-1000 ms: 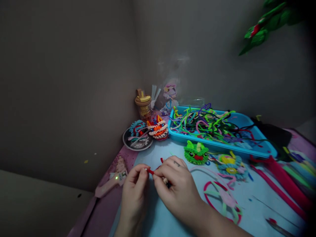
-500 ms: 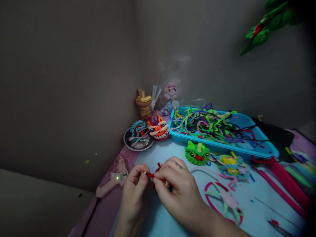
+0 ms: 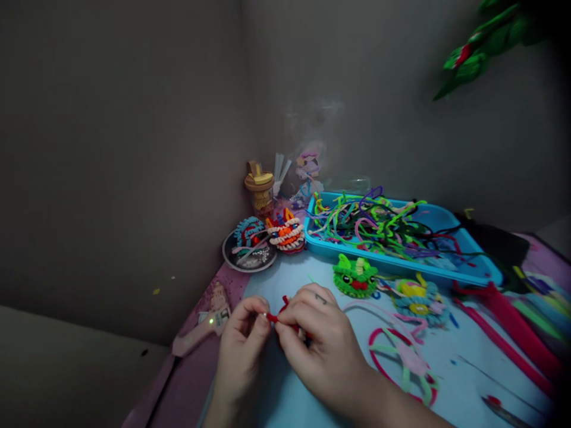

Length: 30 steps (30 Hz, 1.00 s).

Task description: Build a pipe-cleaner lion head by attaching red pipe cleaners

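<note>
Above the pale blue mat, the fingertips of my left hand are pinched on a tiny white bead. My right hand grips a red pipe cleaner between thumb and forefinger, its end pointing left at the bead. Whether bead and tip touch is too small to tell. More red fuzzy loops rise behind my right fingers, and most of that piece is hidden by the hand. A green pipe-cleaner animal head with black eyes lies just beyond my right hand.
A blue tray of tangled pipe cleaners stands at the back. Left of it are an orange-and-white figure, a metal dish with beads, and a cup. A pink glue gun lies left, tweezers front right.
Both hands stay nearly in place. The bead at my left fingertips has shifted very slightly right and down; the red pipe cleaner is still held in my right hand.
</note>
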{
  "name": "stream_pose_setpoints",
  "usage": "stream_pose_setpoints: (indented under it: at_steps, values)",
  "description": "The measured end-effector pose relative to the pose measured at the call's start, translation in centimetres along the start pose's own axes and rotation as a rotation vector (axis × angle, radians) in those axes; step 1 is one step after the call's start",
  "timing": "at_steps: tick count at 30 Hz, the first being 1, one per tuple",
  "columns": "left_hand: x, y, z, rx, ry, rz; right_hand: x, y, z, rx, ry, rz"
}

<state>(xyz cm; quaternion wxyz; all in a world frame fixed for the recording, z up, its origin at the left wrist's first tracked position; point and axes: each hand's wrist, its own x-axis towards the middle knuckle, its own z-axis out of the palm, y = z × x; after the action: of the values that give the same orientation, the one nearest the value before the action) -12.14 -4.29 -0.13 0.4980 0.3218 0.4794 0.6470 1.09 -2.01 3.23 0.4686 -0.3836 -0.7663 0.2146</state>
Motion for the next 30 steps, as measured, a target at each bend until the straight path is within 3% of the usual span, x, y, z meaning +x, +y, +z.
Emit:
stream_pose_setpoints:
  at_steps: [6, 18, 25, 30]
  values:
    - [0.2, 0.1, -0.5, 0.085, -0.051, 0.087, 0.0, 0.2, -0.1, 0.001, -0.037, -0.012]
    - [0.0, 2.0, -0.6, 0.458, -0.106, 0.400, 0.3, 0.1, -0.7, -0.008, -0.114, -0.009]
    - [0.1, 1.6, -0.7, 0.327, -0.097, 0.248, 0.3, 0.3, -0.4, 0.094, -0.094, 0.039]
    - [0.0, 1.2, -0.8, 0.290, -0.111, 0.302, 0.2, 0.4, -0.3, 0.103, -0.091, 0.059]
